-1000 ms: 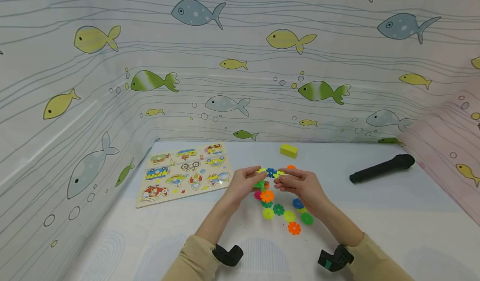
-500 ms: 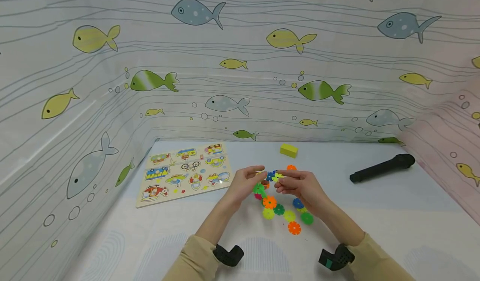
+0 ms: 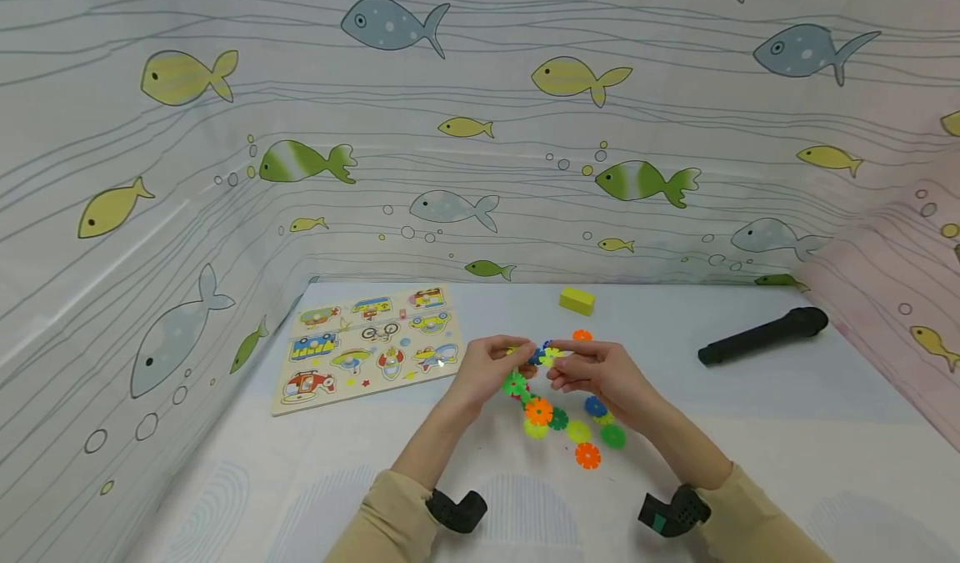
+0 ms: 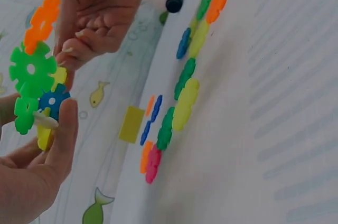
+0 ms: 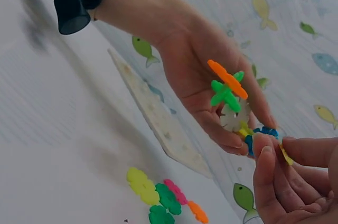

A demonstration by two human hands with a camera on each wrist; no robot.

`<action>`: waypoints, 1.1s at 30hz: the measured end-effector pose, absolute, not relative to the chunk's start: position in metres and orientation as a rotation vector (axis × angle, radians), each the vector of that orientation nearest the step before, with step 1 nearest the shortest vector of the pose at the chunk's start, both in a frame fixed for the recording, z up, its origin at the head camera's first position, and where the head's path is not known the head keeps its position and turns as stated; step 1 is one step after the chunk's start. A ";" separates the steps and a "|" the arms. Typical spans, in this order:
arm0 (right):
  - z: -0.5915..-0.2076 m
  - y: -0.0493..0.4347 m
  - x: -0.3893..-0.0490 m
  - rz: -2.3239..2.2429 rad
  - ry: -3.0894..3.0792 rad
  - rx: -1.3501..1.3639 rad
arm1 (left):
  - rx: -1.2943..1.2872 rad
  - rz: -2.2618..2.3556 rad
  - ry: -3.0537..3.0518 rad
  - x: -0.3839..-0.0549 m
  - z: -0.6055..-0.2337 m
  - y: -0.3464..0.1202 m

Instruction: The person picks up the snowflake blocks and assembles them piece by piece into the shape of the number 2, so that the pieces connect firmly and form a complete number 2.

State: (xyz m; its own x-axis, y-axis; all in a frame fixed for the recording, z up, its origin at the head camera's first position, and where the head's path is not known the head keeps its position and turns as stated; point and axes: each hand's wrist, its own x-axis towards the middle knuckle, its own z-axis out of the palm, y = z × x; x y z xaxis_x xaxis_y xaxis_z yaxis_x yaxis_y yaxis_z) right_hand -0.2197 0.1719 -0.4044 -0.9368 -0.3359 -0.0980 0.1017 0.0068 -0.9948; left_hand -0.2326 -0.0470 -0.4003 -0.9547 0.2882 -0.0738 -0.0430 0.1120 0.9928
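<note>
My left hand point(image 3: 480, 379) grips a cluster of joined, notched plastic snowflake discs between thumb and fingers, raised above the table. In the left wrist view the cluster shows an orange disc point(image 4: 43, 23) at one end, a green disc point(image 4: 33, 69) beside it and a blue disc point(image 4: 53, 101) near the thumb. A white disc point(image 5: 235, 115) appears among them in the right wrist view. My right hand point(image 3: 611, 379) pinches a yellow disc point(image 5: 285, 154) at the blue end of the cluster. Fingers partly hide where these discs meet.
Several loose discs lie below the hands, including an orange disc point(image 3: 588, 456) nearest me and a green disc point(image 3: 613, 437). A wooden peg puzzle point(image 3: 360, 396) lies at left, a yellow block point(image 3: 577, 301) at the back, a black microphone point(image 3: 765, 336) at right.
The cluster has turned in the hands: its orange end has dropped lower and toward me, and the blue and yellow discs have tilted. Both hands stay close together in nearly the same place.
</note>
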 end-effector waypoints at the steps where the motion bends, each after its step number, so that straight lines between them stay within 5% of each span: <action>1: -0.405 0.172 -0.220 -1.995 2.002 -0.238 | 0.238 1.929 2.145 -0.232 -0.400 -0.047; 11: -0.417 0.183 -0.232 -1.851 2.226 -0.177 | 0.208 1.981 2.136 -0.233 -0.396 -0.053; 33: -0.446 0.182 -0.233 -1.179 2.455 -0.767 | 0.201 1.963 2.140 -0.235 -0.397 -0.053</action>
State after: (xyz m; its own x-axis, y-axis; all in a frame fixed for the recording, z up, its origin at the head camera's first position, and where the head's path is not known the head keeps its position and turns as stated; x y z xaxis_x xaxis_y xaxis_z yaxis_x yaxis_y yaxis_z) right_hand -0.2325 0.1817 -0.4462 -0.8082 -0.5871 -0.0461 -0.3312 0.5179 -0.7888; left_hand -0.2353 -0.0534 -0.3972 -0.9641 0.2543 -0.0761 -0.0539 0.0932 0.9942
